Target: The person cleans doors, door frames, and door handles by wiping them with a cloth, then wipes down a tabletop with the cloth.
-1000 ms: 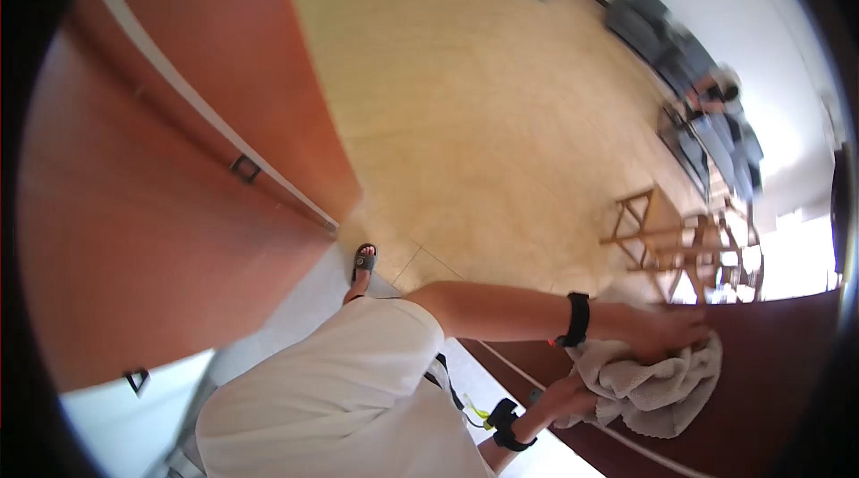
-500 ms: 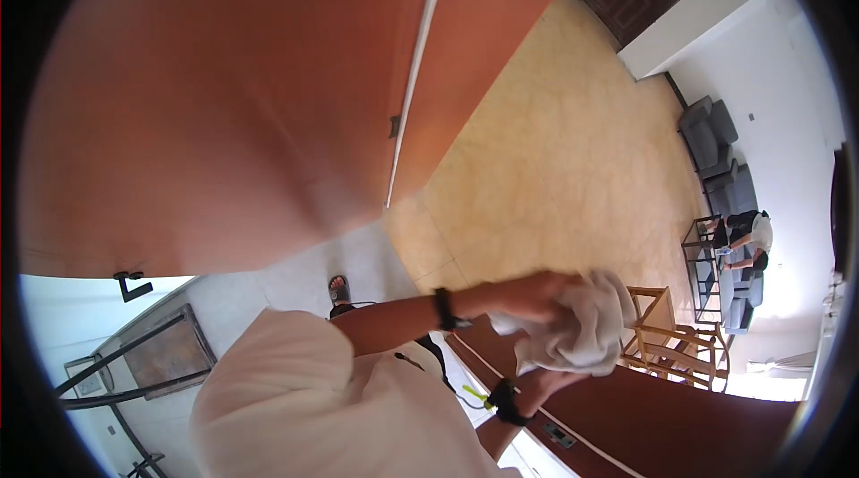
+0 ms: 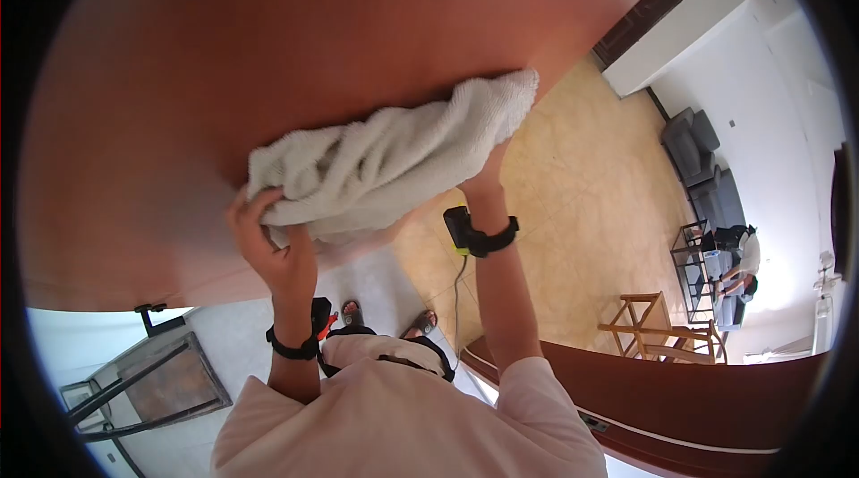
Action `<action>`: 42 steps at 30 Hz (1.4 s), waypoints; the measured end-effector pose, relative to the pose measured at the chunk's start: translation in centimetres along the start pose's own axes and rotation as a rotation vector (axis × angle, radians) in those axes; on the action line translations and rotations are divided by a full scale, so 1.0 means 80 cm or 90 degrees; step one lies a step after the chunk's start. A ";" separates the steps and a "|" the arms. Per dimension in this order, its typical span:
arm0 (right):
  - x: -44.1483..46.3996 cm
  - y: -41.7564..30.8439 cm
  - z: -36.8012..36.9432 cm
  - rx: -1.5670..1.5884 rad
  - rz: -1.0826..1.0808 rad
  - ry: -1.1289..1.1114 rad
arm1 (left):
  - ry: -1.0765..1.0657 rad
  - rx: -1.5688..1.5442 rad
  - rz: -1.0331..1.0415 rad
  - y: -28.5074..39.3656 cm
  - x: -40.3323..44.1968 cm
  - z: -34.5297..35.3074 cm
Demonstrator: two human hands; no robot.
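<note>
A light grey towel (image 3: 385, 156) is spread lengthwise against the reddish-brown door surface (image 3: 295, 30). My left hand (image 3: 276, 241) grips the towel's left end, thumb and fingers pinching its lower edge. At the towel's right part, my right hand (image 3: 486, 169) reaches up behind the cloth; its fingers are hidden by the folds. Both wrists wear black straps, and a small black device sits by the right one.
A black door handle (image 3: 152, 310) is at the lower left. Another reddish-brown door (image 3: 716, 397) lies at the lower right. Beyond are a wooden chair (image 3: 644, 326), grey sofas (image 3: 693, 147), and another person (image 3: 747, 259) bending near a black-framed table.
The view has turned. My hands and the towel have moved from the right-hand door to the large door surface in front, and the bunched towel is now spread out.
</note>
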State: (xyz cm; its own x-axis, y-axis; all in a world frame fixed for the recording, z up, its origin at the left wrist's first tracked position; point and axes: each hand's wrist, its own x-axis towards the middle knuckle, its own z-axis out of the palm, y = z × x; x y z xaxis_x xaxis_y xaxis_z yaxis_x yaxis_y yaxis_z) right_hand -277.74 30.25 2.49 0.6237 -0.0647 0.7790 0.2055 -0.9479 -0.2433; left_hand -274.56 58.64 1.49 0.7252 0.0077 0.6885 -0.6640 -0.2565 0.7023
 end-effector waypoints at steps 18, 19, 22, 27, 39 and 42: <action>0.024 -0.096 0.050 0.170 -0.050 -0.204 | 0.060 0.011 -0.130 -0.025 -0.035 -0.045; 0.037 -0.133 0.051 0.106 -0.132 -0.266 | 0.052 -0.026 -0.233 -0.048 -0.051 -0.040; 0.032 -0.172 0.085 0.070 -0.337 -0.197 | 0.029 -0.159 -0.487 -0.126 -0.130 -0.013; -0.042 -0.167 0.161 0.226 -0.409 -0.355 | -0.063 -0.290 -0.990 -0.185 -0.181 -0.062; 0.032 -0.111 0.103 0.355 -0.026 0.033 | -0.056 0.266 0.145 -0.039 0.027 -0.164; 0.034 -0.105 0.101 0.315 0.001 0.083 | -0.052 0.334 0.140 -0.064 0.008 -0.122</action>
State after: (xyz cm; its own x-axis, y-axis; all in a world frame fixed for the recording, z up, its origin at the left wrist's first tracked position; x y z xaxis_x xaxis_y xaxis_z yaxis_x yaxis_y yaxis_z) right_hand -271.68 40.58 1.98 0.5315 -0.1345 0.8363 0.5572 -0.6881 -0.4648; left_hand -272.47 69.43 0.13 0.6060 -0.1696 0.7772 -0.6364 -0.6896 0.3457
